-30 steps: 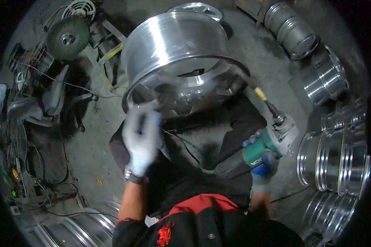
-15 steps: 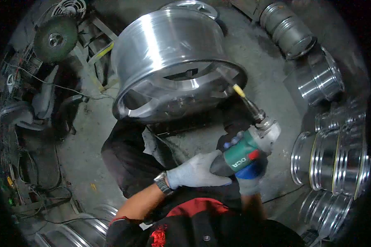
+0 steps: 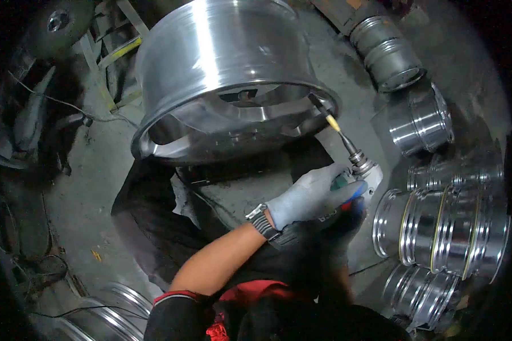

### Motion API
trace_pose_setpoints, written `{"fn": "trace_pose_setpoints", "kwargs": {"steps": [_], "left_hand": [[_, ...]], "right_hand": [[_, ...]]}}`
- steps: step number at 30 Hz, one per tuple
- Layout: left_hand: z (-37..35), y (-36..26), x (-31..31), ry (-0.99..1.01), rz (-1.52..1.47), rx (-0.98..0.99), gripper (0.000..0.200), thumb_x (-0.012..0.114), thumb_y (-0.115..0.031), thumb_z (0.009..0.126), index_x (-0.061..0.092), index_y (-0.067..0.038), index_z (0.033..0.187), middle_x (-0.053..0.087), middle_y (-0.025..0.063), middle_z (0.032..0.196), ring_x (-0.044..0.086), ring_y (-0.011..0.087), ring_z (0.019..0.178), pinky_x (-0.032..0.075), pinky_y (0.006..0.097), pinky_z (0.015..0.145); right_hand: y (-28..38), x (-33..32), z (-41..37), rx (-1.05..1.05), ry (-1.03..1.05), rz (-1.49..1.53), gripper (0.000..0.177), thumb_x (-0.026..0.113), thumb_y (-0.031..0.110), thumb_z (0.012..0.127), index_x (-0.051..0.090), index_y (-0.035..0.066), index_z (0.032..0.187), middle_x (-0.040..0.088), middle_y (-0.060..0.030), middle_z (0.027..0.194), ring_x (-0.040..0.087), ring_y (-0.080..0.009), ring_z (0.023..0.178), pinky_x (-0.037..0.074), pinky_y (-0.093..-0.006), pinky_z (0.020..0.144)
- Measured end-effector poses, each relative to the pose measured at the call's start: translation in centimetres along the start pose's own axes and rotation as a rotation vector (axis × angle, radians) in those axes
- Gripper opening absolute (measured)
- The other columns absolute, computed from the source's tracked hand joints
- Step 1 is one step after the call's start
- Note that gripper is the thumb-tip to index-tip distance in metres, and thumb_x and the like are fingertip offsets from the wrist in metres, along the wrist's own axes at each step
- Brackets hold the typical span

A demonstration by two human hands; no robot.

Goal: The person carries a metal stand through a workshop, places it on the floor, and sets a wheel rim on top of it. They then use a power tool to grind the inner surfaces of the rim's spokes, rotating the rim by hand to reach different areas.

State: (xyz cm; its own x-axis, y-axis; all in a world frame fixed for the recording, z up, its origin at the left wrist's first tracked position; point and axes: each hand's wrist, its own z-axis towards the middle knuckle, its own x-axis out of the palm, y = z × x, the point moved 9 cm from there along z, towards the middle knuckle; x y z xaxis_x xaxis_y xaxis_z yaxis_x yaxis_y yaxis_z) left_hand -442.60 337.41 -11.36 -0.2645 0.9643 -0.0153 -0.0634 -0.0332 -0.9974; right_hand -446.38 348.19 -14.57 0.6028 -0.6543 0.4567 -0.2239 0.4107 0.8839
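Note:
A large polished metal wheel rim (image 3: pixel 224 57) stands in front of my knees, its spoked face tilted toward me. My left hand (image 3: pixel 310 196), in a pale glove with a watch at the wrist, wraps over the body of a green angle grinder (image 3: pixel 372 177). Lower on the same tool, my right hand (image 3: pixel 354 220), in a blue-palmed glove, is closed round it, partly in shadow and blurred. From the grinder's head a long shaft with a yellow band (image 3: pixel 332 123) reaches to the rim's right inner edge; whether its dark tip touches cannot be made out.
Several shiny rims (image 3: pixel 438 227) are stacked along the right, with another rim (image 3: pixel 388 54) farther back. More rims (image 3: pixel 111 312) lie at lower left. A large grinding disc (image 3: pixel 58 21), a metal frame (image 3: pixel 119 54) and a cable (image 3: pixel 68 103) occupy the left side.
My left hand has moved forward from the grinder's rear onto its body near the head. The view has shifted, so the wheel rim appears higher and slightly left.

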Motion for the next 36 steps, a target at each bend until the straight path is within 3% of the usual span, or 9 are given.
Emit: {"fn": "trace_pose_setpoints", "kwargs": {"steps": [4,7,10,13,19,21,24,30,36], "left_hand": [[1.4,1.4,0.7,-0.022,0.01,-0.055,0.051,0.062,-0.046,0.099,0.061,-0.002,0.125,0.072,0.0222,0.103,0.073,0.0334,0.098,0.054,0.0412,0.086],[1.9,1.1,0.7,-0.011,0.0,-0.06,0.052,0.061,-0.047,0.099,0.061,-0.002,0.125,0.073,0.0211,0.101,0.073,0.0352,0.096,0.054,0.042,0.086],[2.1,-0.2,1.1,-0.049,0.09,0.149,0.054,0.06,-0.048,0.099,0.06,0.0,0.124,0.073,0.0221,0.1,0.072,0.037,0.095,0.055,0.0439,0.085],[2.0,-0.6,1.2,-0.116,0.217,0.302,0.055,0.059,-0.049,0.098,0.06,0.001,0.122,0.072,0.0227,0.098,0.072,0.0383,0.094,0.055,0.0456,0.084],[2.2,0.1,0.7,-0.125,0.135,0.166,0.048,0.061,-0.043,0.098,0.06,0.0,0.12,0.071,0.0227,0.095,0.071,0.0394,0.09,0.057,0.0447,0.077],[1.9,0.4,0.5,-0.148,0.136,0.162,0.047,0.062,-0.042,0.098,0.061,0.0,0.119,0.071,0.0228,0.095,0.072,0.0392,0.088,0.057,0.0445,0.075],[1.0,0.3,0.2,-0.195,0.126,0.194,0.048,0.063,-0.043,0.098,0.061,0.0,0.117,0.07,0.0234,0.094,0.071,0.039,0.086,0.056,0.0447,0.073],[0.4,-0.6,-0.2,-0.282,0.204,0.298,0.052,0.064,-0.049,0.096,0.063,0.001,0.11,0.07,0.0244,0.089,0.071,0.0396,0.086,0.056,0.0454,0.072],[1.9,0.0,0.0,-0.244,0.122,0.232,0.049,0.065,-0.049,0.095,0.067,0.0,0.105,0.069,0.0252,0.086,0.071,0.0382,0.086,0.056,0.0459,0.068]], "right_hand": [[-0.4,-0.9,0.5,0.079,-0.188,0.021,0.064,0.042,0.05,0.104,0.043,0.001,0.145,0.053,-0.0164,0.14,0.055,-0.0256,0.128,0.045,-0.0413,0.108],[1.8,-0.4,1.3,-0.056,-0.193,-0.448,0.059,0.033,0.05,0.108,0.054,0.002,0.136,0.061,-0.0115,0.129,0.059,-0.0238,0.118,0.047,-0.0409,0.103],[1.1,-1.7,1.3,0.022,-0.23,-0.089,0.057,0.032,0.047,0.109,0.052,0.002,0.137,0.059,-0.012,0.131,0.058,-0.0238,0.121,0.045,-0.0411,0.105],[1.2,0.9,1.6,0.072,0.2,0.232,0.06,0.036,0.045,0.108,0.038,0.002,0.15,0.048,-0.0143,0.146,0.044,-0.024,0.138,0.036,-0.0411,0.114],[2.5,-0.5,1.6,-0.044,-0.054,-0.421,0.058,0.039,0.044,0.11,0.04,0.002,0.15,0.047,-0.0135,0.148,0.044,-0.0213,0.137,0.032,-0.0393,0.117],[3.0,-0.6,1.7,-0.168,-0.108,-0.593,0.051,0.029,0.04,0.11,0.05,0.001,0.137,0.058,-0.0121,0.13,0.056,-0.0226,0.12,0.043,-0.0408,0.104],[1.2,-1.5,0.7,0.043,-0.082,-0.175,0.06,0.04,0.044,0.109,0.04,0.002,0.151,0.05,-0.0147,0.146,0.051,-0.0237,0.132,0.035,-0.0397,0.115],[1.6,0.6,0.5,0.091,-0.064,-0.221,0.061,0.043,0.045,0.108,0.042,0.002,0.15,0.047,-0.0142,0.149,0.047,-0.0249,0.135,0.033,-0.0403,0.117],[1.7,0.4,1.5,0.059,-0.194,-0.056,0.054,0.032,0.045,0.11,0.047,0.003,0.14,0.057,-0.0116,0.131,0.055,-0.0223,0.121,0.042,-0.0388,0.106]]}}
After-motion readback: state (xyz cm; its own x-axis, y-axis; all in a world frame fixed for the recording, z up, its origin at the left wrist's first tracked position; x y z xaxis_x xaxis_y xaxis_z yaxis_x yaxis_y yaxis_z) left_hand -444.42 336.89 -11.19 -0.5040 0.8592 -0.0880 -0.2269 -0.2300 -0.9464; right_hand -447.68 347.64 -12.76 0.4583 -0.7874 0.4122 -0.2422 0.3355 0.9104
